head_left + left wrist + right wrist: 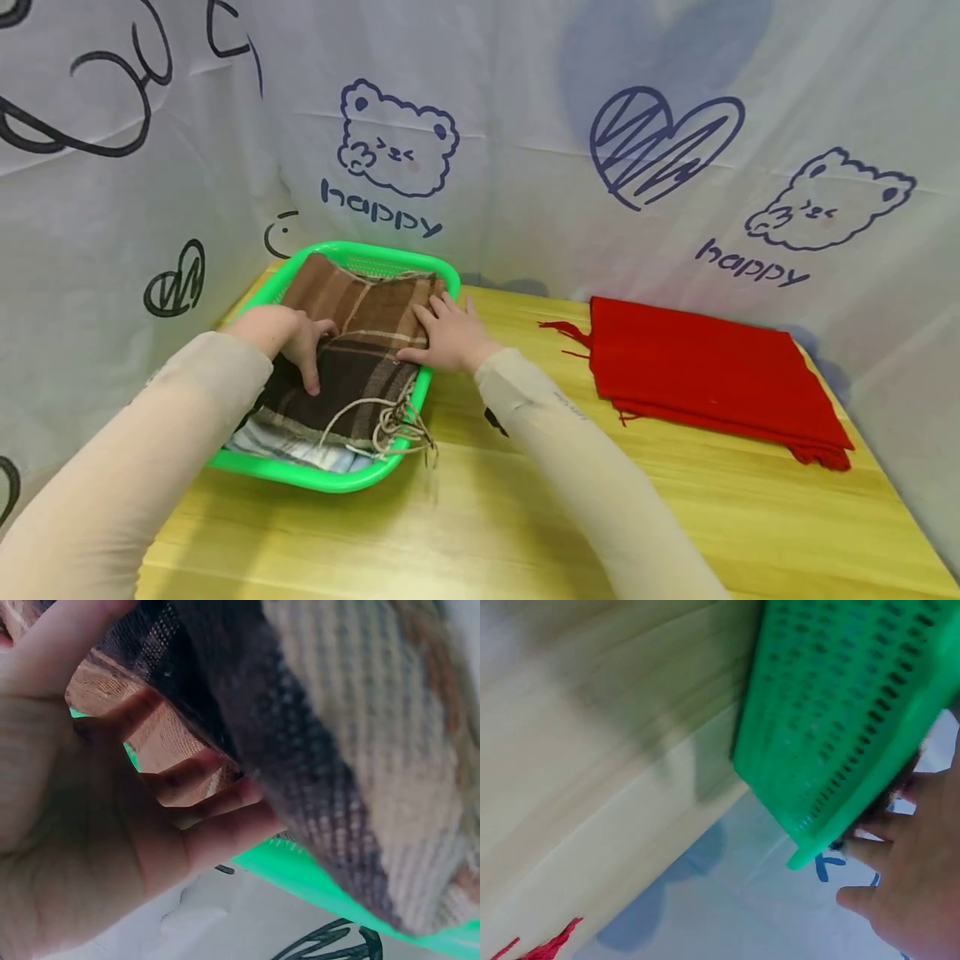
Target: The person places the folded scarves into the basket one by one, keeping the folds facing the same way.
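A brown and black plaid scarf [367, 354] lies folded in a green basket [352, 482]. My left hand [288, 337] is at the scarf's left side; the left wrist view shows that hand [97, 802] with fairly straight fingers reaching in beside the cloth [300, 735], their tips partly hidden. With fingers spread, my right hand [452, 336] rests on the scarf's right edge by the basket rim. In the right wrist view, the right hand [915, 862] is over the rim of the basket [832, 727]. A pale blue and white cloth [300, 446] lies under the scarf.
To the right on the wooden table [525, 500] lies a folded red scarf [712, 371] with fringe. Beige tassels [401, 425] hang over the basket's right front rim. A white printed curtain [517, 167] stands behind and beside the table.
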A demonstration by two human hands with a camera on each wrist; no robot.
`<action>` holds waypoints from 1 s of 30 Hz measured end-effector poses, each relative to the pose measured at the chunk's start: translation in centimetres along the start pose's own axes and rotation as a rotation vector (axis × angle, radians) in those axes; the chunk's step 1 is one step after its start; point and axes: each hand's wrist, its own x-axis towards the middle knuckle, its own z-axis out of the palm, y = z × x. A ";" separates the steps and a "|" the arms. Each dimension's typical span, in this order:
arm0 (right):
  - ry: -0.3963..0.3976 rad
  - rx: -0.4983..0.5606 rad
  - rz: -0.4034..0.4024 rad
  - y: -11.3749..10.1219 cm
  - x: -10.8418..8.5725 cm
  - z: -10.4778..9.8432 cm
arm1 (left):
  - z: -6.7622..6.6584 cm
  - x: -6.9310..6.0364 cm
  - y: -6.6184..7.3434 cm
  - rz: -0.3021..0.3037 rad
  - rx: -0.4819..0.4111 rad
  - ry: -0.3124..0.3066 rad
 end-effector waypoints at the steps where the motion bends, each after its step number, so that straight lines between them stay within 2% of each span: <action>1: -0.021 0.008 0.017 0.3 -0.1 0.2 | 0.0 0.2 0.3 -0.006 0.003 -0.008; 4: -0.061 -0.045 0.040 0.5 -0.3 0.2 | 0.0 0.8 0.8 -0.013 -0.003 -0.017; 7: -0.101 -0.138 0.018 0.1 -0.9 -0.5 | 0.0 1.3 0.9 -0.015 -0.022 -0.029; 9: -0.151 -0.163 -0.050 -0.3 -1.6 -1.1 | 0.0 1.5 0.7 -0.010 -0.021 -0.035; 13: -0.224 -0.126 -0.214 -1.3 -3.5 -2.2 | 0.1 1.6 0.5 -0.002 -0.053 -0.063; 16: -0.146 -0.197 -0.271 -2.7 -4.5 -2.1 | 0.0 1.4 0.7 0.007 -0.069 -0.083; 20: 0.070 -0.348 -0.269 -5.4 -5.3 -0.6 | -0.1 1.5 1.1 0.011 -0.069 -0.091; 22: 0.180 -0.340 -0.291 -6.7 -5.7 0.2 | 0.0 1.5 1.1 0.006 -0.073 -0.086; 24: 0.235 -0.287 -0.355 -7.7 -6.1 0.7 | 0.1 1.5 1.1 -0.004 -0.074 -0.077; 25: 0.223 -0.252 -0.396 -8.1 -6.3 0.9 | 0.1 1.5 1.1 -0.008 -0.073 -0.070; 27: 0.130 -0.179 -0.465 -8.5 -6.7 0.8 | 0.2 1.4 1.1 -0.016 -0.062 -0.053; 30: -0.133 -0.047 -0.496 -8.4 -6.9 0.2 | 0.2 1.3 1.2 -0.025 -0.046 -0.033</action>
